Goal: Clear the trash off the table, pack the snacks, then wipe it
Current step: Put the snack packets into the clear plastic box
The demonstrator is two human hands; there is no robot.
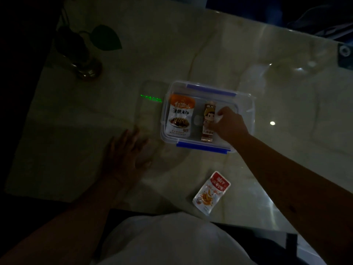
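Two packets are already in the clear box (246, 104): an orange pouch (179, 115) and a slim brown one (208, 121), on which the right hand (229, 125) is closed, though the dim light makes the grip hard to confirm. Packing is judged under way. One red, crinkly pouch (212, 192) is left on the glossy marble table (172, 54), near its front edge; it must be fetched next. The left hand (128, 155) is spread flat, fingers apart.
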